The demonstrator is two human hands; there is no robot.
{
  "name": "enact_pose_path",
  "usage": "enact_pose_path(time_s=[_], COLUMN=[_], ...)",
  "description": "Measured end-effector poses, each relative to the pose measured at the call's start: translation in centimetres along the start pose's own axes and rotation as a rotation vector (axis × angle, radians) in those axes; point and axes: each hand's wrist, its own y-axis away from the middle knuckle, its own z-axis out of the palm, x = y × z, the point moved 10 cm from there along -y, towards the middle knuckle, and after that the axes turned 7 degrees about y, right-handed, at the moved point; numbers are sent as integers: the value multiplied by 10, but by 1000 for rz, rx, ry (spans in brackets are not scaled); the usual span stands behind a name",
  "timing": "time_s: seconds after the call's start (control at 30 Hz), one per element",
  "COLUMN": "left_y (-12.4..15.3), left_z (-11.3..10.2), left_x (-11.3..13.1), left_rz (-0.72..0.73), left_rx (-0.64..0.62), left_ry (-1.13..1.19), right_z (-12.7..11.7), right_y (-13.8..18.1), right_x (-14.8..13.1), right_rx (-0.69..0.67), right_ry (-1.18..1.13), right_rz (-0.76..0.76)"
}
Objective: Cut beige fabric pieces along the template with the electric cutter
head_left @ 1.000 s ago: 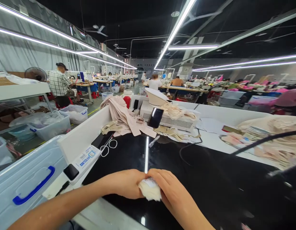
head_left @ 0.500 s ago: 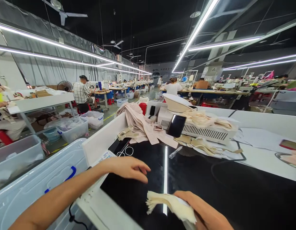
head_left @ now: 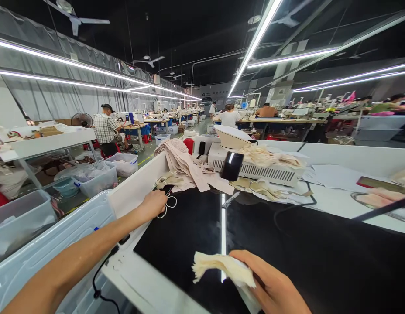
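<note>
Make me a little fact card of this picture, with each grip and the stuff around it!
Left grip: beside the white cord; can't tell if it holds anything
Right grip: holding cream cloth over the black tabletop
Phone: tilted, near the tabletop's far edge
Pink cloth: heaped left of the phone
Red spool: beside the black spool

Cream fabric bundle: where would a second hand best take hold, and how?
Probably the ragged left end of the cream fabric bundle, from the left, pinching top and bottom: it juts out uncovered, while the right hand holds the other end, and loose layers could splay.
</note>
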Motion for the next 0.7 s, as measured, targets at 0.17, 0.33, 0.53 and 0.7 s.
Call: enact_pose_path(time_s=[0.17, 0.33, 0.53, 0.7], left_y=[10, 41, 69, 78], left_z=[11, 50, 94, 101], left_x=[12, 50, 80, 84], left_rz=[-76, -213, -476, -576], left_rx=[-82, -260, -552, -661], left_ry=[375, 915, 1294, 1461], right_z=[1, 3, 3, 4], right_y=[1, 3, 7, 12], right_x=[-2, -3, -6, -7], right_rx=[-20, -40, -89, -166], right_ry=[-45, -152, -244, -287], right_rz=[42, 107, 148, 198])
